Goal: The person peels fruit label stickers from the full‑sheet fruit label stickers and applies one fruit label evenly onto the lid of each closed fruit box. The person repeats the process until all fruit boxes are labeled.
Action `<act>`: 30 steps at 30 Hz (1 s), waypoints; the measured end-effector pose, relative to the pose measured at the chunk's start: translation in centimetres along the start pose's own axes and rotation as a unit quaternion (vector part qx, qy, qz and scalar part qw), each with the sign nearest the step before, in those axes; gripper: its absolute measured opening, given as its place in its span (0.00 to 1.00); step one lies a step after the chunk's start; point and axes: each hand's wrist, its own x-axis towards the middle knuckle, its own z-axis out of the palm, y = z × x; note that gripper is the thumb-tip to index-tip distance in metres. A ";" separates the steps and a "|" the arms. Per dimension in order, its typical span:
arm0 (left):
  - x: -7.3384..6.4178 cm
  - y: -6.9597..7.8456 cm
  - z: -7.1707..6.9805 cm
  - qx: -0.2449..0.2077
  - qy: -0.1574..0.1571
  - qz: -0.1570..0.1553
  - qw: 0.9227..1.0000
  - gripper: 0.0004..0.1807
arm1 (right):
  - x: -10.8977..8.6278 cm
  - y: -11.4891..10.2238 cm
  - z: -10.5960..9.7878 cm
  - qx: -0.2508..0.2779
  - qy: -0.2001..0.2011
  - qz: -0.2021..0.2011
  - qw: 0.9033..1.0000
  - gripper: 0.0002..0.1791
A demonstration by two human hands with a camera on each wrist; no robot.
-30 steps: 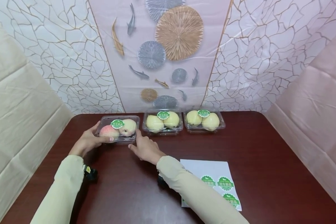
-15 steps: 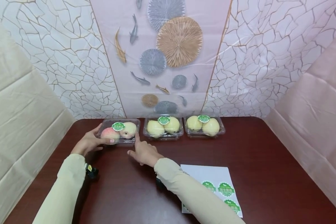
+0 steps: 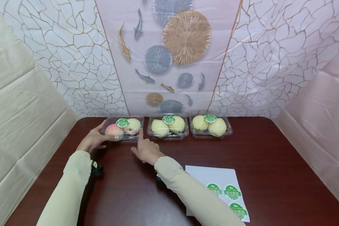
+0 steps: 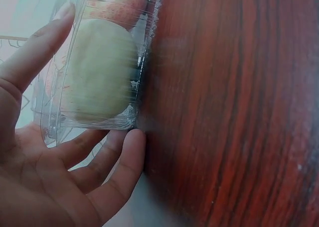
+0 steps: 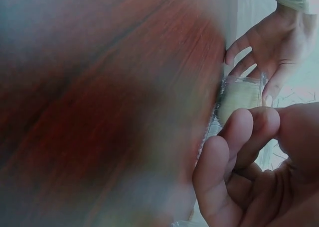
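A clear plastic fruit box (image 3: 126, 137) sits at the back left of the table, holding one pinkish and one paler peach-like fruit under a round green-and-white sticker (image 3: 122, 122). My left hand (image 3: 94, 138) grips its left end, thumb along the front and fingers around the corner. Seen from the left wrist, the thumb (image 4: 42, 45) lies against the plastic and the lower fingers reach under the box's end. My right hand (image 3: 147, 150) touches the box's front right corner with a straight index finger, its other fingers bent in and holding nothing.
To the right stand two more clear boxes, a middle one (image 3: 168, 133) and a right one (image 3: 211, 132), each with yellowish fruits and a green sticker. A white sheet of green stickers (image 3: 214, 175) lies partly under my right sleeve. Patterned cloth walls (image 3: 82, 78) border the brown table (image 3: 124, 188).
The left box has slid slightly back, closer into line with the other two. Both hands keep to its ends. The head view has shifted a little.
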 end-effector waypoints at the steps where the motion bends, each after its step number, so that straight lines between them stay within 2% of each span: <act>1: 0.2 0.1 0.1 -0.002 -0.002 -0.002 1.000 0.66 | 0.1 0.0 -0.1 -0.003 0.001 0.005 1.000 0.51; 6: 1.0 0.7 0.2 -0.007 -0.013 -0.010 1.000 0.67 | 0.5 0.1 -0.4 -0.014 0.008 0.020 1.000 0.51; 12: 1.3 1.3 -0.2 0.001 -0.018 -0.011 1.000 0.67 | 0.6 0.1 -0.4 -0.021 0.016 0.020 0.999 0.51; 20: 1.2 0.2 0.0 -0.014 -0.024 0.015 1.000 0.66 | 0.9 0.2 -0.1 -0.043 -0.001 0.018 0.999 0.52; 23: 1.2 -0.2 0.2 -0.019 -0.008 0.040 0.999 0.64 | 1.1 0.4 -0.2 -0.027 0.002 0.003 1.000 0.52; 26: 0.9 -0.4 0.8 -0.008 0.021 0.064 0.998 0.62 | 1.0 0.9 -0.4 -0.006 0.020 -0.022 1.000 0.51; 28: 0.6 -0.4 1.4 0.014 0.046 0.074 0.996 0.59 | 0.8 1.2 -0.7 0.012 0.028 -0.044 0.999 0.50; 30: 0.1 -0.1 1.9 0.060 0.070 0.076 0.993 0.58 | 0.4 1.4 -1.2 0.012 0.043 -0.067 0.997 0.48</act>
